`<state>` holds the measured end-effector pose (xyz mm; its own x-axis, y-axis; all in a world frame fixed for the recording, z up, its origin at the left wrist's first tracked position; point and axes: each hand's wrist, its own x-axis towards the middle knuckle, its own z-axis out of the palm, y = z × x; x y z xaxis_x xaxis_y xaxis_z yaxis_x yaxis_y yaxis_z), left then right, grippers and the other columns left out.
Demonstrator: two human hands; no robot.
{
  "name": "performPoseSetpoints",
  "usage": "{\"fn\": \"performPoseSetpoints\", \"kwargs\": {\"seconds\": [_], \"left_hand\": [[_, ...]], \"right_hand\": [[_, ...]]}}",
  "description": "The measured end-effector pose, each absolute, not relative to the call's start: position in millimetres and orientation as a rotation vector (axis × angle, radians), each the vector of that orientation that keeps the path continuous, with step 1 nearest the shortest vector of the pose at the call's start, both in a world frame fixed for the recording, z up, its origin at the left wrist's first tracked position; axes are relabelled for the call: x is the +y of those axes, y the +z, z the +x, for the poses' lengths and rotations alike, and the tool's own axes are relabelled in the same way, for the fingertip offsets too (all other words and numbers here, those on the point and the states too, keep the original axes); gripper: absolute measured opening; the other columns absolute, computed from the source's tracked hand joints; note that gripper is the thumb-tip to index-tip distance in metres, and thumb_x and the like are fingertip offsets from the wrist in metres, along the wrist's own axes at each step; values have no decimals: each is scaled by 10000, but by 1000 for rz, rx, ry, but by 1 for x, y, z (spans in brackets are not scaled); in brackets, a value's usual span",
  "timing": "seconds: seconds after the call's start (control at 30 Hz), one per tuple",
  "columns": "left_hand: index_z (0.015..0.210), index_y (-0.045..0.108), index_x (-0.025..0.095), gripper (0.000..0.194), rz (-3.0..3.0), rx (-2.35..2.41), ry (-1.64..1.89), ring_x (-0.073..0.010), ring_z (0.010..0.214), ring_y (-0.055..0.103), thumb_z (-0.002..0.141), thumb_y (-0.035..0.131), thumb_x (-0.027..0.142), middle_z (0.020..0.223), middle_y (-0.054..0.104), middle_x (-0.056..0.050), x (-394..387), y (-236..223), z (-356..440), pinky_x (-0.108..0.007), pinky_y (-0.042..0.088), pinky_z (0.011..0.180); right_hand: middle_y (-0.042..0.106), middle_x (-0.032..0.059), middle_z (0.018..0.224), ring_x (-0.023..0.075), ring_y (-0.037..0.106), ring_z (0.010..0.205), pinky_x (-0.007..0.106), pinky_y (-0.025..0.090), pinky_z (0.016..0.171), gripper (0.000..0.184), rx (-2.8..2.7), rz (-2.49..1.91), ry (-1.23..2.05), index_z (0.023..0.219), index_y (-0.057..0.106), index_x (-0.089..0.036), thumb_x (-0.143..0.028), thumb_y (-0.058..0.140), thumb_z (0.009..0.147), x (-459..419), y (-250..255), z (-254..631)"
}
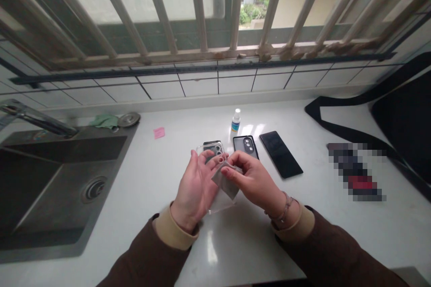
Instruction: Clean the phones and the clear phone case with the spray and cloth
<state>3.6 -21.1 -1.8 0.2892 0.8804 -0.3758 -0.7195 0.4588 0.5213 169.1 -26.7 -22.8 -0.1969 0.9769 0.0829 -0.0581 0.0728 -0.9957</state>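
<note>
A clear phone case rests in my left hand, palm up, with the fingers curled along it. Between the thumb and fingers of my right hand is a small grey cloth, laid against the case near its camera cutout. Just beyond my fingers lies a phone with round camera lenses, partly hidden by the case and my left hand. A dark-rimmed phone case with a camera cutout sits behind my right hand, its lower part covered.
A small white bottle with a blue label stands behind the cases. To the right lie a black phone, a blurred-out item and a black strap. At left are a pink note, a sink and a faucet.
</note>
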Motion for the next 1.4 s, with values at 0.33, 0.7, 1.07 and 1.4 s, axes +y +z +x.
{"fn": "performPoseSetpoints", "kwargs": {"seconds": [0.33,0.7,1.07,1.4], "left_hand": [[1478,501,318,473,246,722,1112,-285,1052,759,1109,368,584,1159,722,-143,-15,-2,1,-476,626,910],[1508,520,310,532,303,714,1056,-281,1120,740,1095,393,619,1190,740,-163,-17,-4,3,-481,578,1028],[1515,591,321,517,534,740,938,-199,1047,711,1092,489,602,1311,718,-84,-34,-13,14,-305,591,846],[1565,520,262,612,678,661,906,-283,1135,715,1093,431,641,1339,724,-162,-30,-14,10,-465,560,997]], "right_hand": [[721,-1,917,143,628,790,288,496,755,135,-1993,-759,1038,986,709,-216,-245,833,941,-30,-17,178],[721,16,915,160,651,821,297,523,763,86,-2180,-693,864,951,703,-202,-223,780,983,-29,-21,174],[720,23,933,192,675,878,324,533,812,93,-1875,-1038,516,974,684,-224,-140,715,999,-35,-22,167],[707,11,870,162,650,743,289,486,702,74,-1624,-1389,395,947,680,-214,-151,704,975,-29,-20,178]]}}
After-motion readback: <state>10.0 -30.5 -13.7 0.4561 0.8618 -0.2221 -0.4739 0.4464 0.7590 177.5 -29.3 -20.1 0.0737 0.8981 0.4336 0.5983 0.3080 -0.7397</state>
